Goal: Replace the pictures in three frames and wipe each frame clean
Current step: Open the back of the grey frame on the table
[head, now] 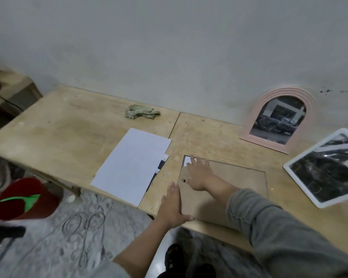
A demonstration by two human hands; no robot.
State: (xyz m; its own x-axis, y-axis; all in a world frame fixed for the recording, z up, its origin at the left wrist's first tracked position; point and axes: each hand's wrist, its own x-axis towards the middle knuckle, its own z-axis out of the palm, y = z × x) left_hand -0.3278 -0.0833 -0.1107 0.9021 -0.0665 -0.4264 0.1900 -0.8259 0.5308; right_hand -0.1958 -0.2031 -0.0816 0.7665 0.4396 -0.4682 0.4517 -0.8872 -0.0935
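A thin dark frame lies face down on the wooden table, its brown backing board (235, 183) on top and a white corner of paper showing at the far left. My right hand (199, 173) lies flat on the board with fingers stretched toward that corner. My left hand (172, 205) rests flat along the frame's left edge, thumb at its near corner. White sheets of paper (132, 164) lie to the left, with printed pictures peeking out beneath. A pink arched frame (277, 119) leans on the wall. A white frame (325, 169) lies at the right. A crumpled cloth (141, 114) sits at the back.
The table (58, 129) ends at a near edge just below my left hand. A red bucket (26, 197) stands on the floor at the left, with coiled wire (84, 227) beside it. A low bench (10, 91) stands at the far left.
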